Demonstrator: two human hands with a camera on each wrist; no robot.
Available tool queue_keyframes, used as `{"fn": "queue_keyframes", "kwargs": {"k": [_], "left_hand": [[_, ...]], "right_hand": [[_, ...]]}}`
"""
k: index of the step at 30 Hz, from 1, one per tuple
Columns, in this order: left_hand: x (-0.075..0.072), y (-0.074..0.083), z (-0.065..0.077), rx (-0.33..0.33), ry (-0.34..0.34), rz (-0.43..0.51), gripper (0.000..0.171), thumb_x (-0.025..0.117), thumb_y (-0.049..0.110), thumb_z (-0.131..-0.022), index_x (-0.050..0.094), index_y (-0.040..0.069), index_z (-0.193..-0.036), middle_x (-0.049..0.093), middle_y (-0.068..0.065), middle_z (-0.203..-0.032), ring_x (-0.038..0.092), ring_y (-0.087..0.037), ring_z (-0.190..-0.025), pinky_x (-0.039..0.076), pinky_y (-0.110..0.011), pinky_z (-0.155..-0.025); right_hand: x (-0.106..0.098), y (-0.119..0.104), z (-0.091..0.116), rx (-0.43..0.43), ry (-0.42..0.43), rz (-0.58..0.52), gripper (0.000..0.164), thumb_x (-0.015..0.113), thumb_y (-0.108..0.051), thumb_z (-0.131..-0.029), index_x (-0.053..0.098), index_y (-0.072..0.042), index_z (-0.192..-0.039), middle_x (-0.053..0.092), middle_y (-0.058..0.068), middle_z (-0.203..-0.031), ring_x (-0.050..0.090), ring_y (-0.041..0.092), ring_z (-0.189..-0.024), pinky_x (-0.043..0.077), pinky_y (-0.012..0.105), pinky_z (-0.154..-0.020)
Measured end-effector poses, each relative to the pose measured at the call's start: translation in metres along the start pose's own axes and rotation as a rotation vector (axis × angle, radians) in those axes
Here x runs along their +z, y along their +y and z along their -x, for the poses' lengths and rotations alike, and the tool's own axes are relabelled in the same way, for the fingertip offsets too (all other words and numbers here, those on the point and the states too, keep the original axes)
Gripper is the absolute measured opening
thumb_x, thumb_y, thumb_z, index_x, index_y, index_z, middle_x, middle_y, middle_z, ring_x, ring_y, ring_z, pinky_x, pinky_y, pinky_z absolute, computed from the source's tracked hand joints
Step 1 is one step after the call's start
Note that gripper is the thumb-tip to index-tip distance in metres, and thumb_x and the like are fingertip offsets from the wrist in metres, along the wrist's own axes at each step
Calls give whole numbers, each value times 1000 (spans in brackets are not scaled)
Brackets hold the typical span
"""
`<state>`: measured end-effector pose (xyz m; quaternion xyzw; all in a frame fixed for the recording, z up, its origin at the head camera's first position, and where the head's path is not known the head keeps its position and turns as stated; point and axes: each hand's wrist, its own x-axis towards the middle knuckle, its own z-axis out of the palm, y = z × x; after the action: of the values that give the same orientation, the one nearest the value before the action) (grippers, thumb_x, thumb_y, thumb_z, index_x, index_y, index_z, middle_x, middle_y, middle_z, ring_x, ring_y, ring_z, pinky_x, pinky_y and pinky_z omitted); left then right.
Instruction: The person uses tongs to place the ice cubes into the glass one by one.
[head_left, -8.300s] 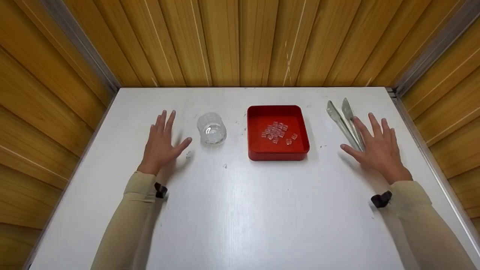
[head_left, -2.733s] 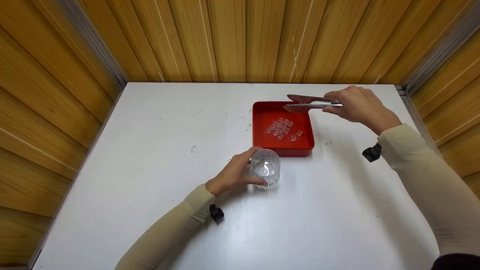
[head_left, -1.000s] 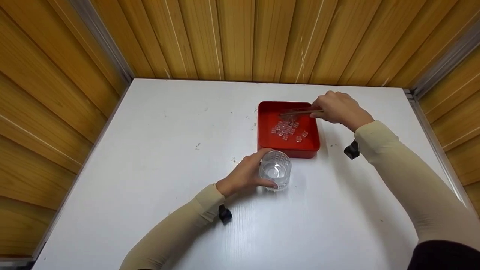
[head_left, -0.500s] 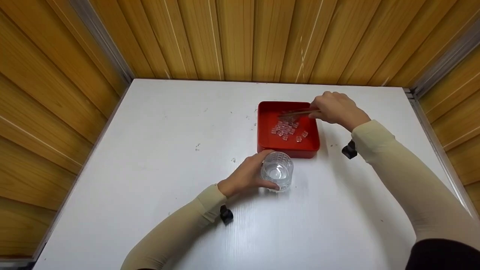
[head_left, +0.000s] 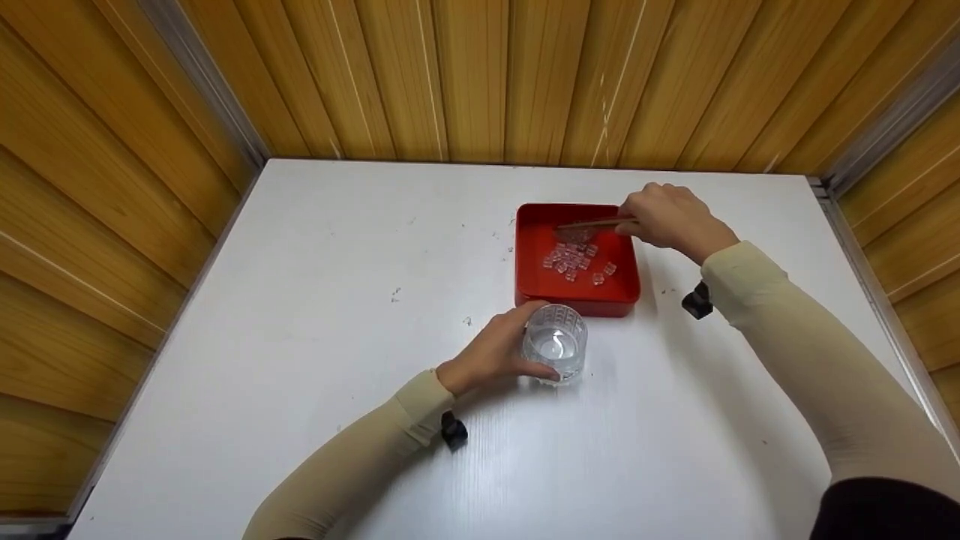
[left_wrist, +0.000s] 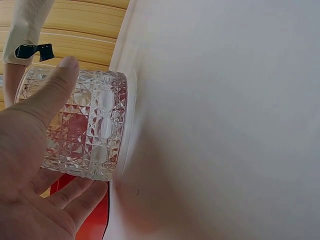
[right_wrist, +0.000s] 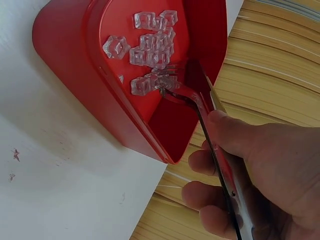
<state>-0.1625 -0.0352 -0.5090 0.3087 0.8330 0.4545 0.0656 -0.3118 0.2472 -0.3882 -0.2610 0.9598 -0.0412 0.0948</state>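
Observation:
My left hand holds a clear cut-glass tumbler upright on the white table, just in front of the red square tray. In the left wrist view the thumb and fingers wrap around the patterned glass. My right hand grips metal tongs, whose tips reach down into the tray. Clear ice-like cubes lie heaped in the tray, with a couple apart from the heap. Seen from the right wrist, the tong tips touch cubes at the heap's edge; whether one is pinched I cannot tell.
The white table bears small dark marks. Wood-patterned panels stand along its back and both sides, with grey metal posts in the corners. A dark object shows at the lower right edge over the right sleeve.
From lying flat at the right, the tongs came into my right hand and dipped into the tray. My left hand took the glass and brought it before the tray. Little moved in the last second.

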Motion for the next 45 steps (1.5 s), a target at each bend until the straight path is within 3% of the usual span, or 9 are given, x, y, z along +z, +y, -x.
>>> {"fn": "queue_keyframes", "kwargs": {"k": [4, 13, 21, 45], "left_hand": [[1, 0, 0, 1, 0, -10, 98, 97, 38, -68, 46, 11, -147, 63, -3, -136, 60, -18, -123, 44, -27, -109], [2, -3, 0, 69, 19, -19, 97, 97, 39, -68, 47, 10, -146, 63, -1, -135, 60, -18, -123, 43, -27, -109], [2, -2, 1, 56, 18, -26, 97, 97, 39, -68, 47, 11, -146, 63, -1, -135, 60, -17, -122, 43, -27, -109], [3, -1, 1, 44, 24, -18, 98, 98, 37, -66, 48, 10, -145, 64, -2, -133, 61, -17, -121, 44, -26, -107]], "right_hand": [[1, 0, 1, -8, 15, -2, 23, 75, -21, -96, 79, -4, -111, 76, 9, -87, 58, 22, -67, 48, 32, -56], [2, 4, 4, -37, 40, 20, 18, 75, -19, -95, 79, -6, -107, 74, 5, -82, 55, 21, -65, 44, 34, -56], [-1, 5, 5, -18, 34, -2, 21, 74, -18, -96, 79, -5, -112, 76, 9, -92, 55, 23, -70, 44, 36, -59], [-1, 9, 9, -20, 37, 6, 19, 73, -19, -97, 78, -5, -108, 74, 7, -86, 54, 23, -68, 44, 36, -59]]}}
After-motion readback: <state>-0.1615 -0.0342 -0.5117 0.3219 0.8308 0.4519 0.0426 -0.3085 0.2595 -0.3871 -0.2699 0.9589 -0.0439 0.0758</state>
